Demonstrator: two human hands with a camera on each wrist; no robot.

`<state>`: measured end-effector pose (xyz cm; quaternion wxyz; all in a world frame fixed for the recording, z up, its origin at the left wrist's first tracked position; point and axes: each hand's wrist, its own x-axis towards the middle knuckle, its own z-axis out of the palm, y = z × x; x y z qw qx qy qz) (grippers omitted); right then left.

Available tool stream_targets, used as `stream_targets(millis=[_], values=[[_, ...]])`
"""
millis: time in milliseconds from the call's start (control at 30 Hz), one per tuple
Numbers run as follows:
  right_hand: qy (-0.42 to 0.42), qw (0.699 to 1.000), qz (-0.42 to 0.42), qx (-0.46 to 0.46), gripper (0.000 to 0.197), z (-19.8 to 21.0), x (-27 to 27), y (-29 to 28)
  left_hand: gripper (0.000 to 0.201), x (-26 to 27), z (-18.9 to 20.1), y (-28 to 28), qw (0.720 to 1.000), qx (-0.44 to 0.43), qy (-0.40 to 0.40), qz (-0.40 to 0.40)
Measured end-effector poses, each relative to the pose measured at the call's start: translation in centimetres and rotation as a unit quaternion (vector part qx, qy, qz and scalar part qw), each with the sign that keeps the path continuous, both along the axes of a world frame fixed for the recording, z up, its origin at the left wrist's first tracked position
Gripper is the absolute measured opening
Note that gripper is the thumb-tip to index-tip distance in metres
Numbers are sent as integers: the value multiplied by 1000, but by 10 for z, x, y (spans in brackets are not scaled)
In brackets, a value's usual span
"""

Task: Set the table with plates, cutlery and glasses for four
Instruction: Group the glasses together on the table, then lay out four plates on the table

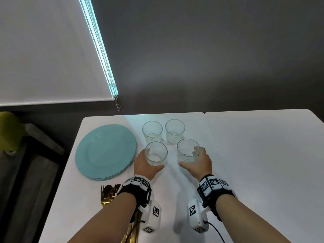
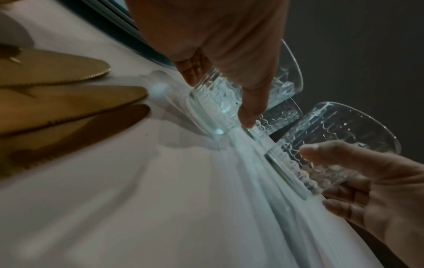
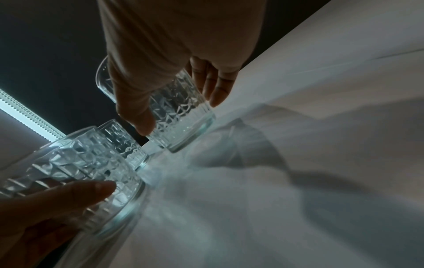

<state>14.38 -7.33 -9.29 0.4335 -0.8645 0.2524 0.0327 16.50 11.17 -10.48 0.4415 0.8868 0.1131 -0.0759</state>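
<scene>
Four clear patterned glasses stand in a square on the white table (image 1: 254, 155). My left hand (image 1: 145, 162) grips the near-left glass (image 1: 156, 154), thumb on its near side and fingers round its left. My right hand (image 1: 199, 160) grips the near-right glass (image 1: 187, 151) the same way from the right. Both bases appear to rest on the tabletop in the wrist views, at the left-hand glass (image 2: 215, 108) and the right-hand glass (image 3: 181, 117). Two far glasses (image 1: 152, 131) (image 1: 175, 131) stand untouched. A stack of teal plates (image 1: 105, 151) lies left of them. Gold cutlery (image 1: 109, 193) lies under my left wrist.
Gold knives (image 2: 57, 101) lie side by side just behind my left hand. The table's right half (image 1: 263, 172) is bare white surface, with a seam running front to back. A dark wall and a white roller blind (image 1: 43, 58) stand behind the table.
</scene>
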Motion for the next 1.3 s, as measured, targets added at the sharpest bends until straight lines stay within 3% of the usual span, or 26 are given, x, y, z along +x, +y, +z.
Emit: stream_targets(millis=[500, 733, 867, 1033, 1200, 1300], values=[[14, 1000, 18, -3, 86, -10, 13, 26, 84, 9, -4, 5, 998, -55, 8, 14], [39, 999, 27, 18, 95, -5, 14, 23, 86, 12, -5, 4, 999, -25, 37, -28], [103, 993, 58, 18, 98, 0, 15, 14, 81, 13, -4, 14, 998, 26, 54, -29], [196, 976, 87, -20, 102, 5, 16, 0, 61, 31, 17, 59, 994, 70, 22, 77], [232, 967, 94, -55, 96, 4, 13, -9, 57, 41, 24, 124, 955, 189, 137, 182], [239, 964, 91, -67, 91, 1, 7, -10, 51, 25, 19, 149, 931, 276, 192, 146]])
